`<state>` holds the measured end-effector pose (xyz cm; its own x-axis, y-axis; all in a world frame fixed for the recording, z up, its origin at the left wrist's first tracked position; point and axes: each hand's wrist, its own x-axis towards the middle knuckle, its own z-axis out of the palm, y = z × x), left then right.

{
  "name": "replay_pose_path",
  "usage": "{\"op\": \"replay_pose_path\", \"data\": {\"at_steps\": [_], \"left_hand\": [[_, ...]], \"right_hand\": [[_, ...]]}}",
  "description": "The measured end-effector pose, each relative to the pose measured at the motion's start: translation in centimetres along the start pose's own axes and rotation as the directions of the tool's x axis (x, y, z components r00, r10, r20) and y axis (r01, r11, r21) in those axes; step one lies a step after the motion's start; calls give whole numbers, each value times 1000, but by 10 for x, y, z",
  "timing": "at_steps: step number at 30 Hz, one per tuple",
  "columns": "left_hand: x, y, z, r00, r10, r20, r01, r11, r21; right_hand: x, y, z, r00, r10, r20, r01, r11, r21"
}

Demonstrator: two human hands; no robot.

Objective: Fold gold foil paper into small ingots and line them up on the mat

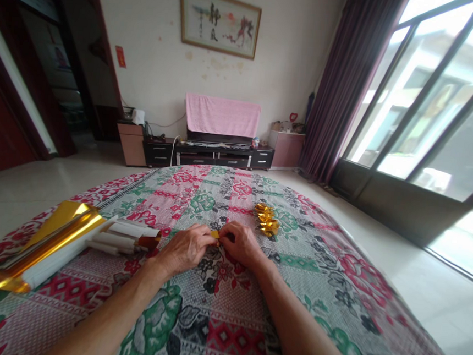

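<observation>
A small piece of gold foil paper point(215, 235) is pinched between my two hands above the patterned tablecloth. My left hand point(191, 246) grips its left side with closed fingers. On the other side, my right hand point(239, 242) has its fingertips pressed together on the same piece; they partly hide it. Just beyond my right hand lies a row of folded gold foil pieces point(266, 220). Left of my left hand rest several white-backed, partly rolled sheets point(121, 236), beside a larger roll of gold foil paper point(60, 245).
The round table wears a floral cloth point(243, 192) in red, green and grey. Past its far edge stands a low TV cabinet point(199, 159) with a pink cloth point(222, 115) draped above it. A purple curtain point(331, 86) and glazed doors are at the right.
</observation>
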<state>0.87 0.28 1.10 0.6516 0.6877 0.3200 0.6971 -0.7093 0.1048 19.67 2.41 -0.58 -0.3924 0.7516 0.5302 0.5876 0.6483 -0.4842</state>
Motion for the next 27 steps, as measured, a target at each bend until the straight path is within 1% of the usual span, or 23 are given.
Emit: {"op": "replay_pose_path", "data": {"at_steps": [7, 9, 12, 15, 16, 18, 21, 27], "left_hand": [[0, 1, -1, 999, 1, 32, -1, 1000, 9], [-1, 0, 0, 999, 4, 44, -4, 1000, 6], [-1, -2, 1, 999, -4, 51, 3, 1000, 11], [0, -2, 2, 999, -12, 52, 11, 1000, 20], [0, -2, 2, 999, -13, 52, 12, 1000, 21], [0, -2, 2, 999, -15, 51, 13, 1000, 22], [-1, -1, 2, 999, -12, 45, 11, 1000, 22], [-1, -1, 2, 999, -3, 34, 2, 1000, 27]], "right_hand": [[0, 0, 0, 1000, -5, -7, 5, 1000, 9], [0, -1, -1, 1000, 10, -11, -10, 1000, 27], [0, 0, -2, 996, 82, -39, -80, 995, 64], [0, 4, -1, 980, 154, -126, -143, 985, 98], [1, 6, -1, 976, 153, -155, -138, 985, 103], [1, 8, 0, 977, 108, -182, -91, 991, 102], [1, 9, 0, 984, 50, -170, -35, 995, 90], [0, 6, 0, 989, 44, -143, -34, 997, 68]]}}
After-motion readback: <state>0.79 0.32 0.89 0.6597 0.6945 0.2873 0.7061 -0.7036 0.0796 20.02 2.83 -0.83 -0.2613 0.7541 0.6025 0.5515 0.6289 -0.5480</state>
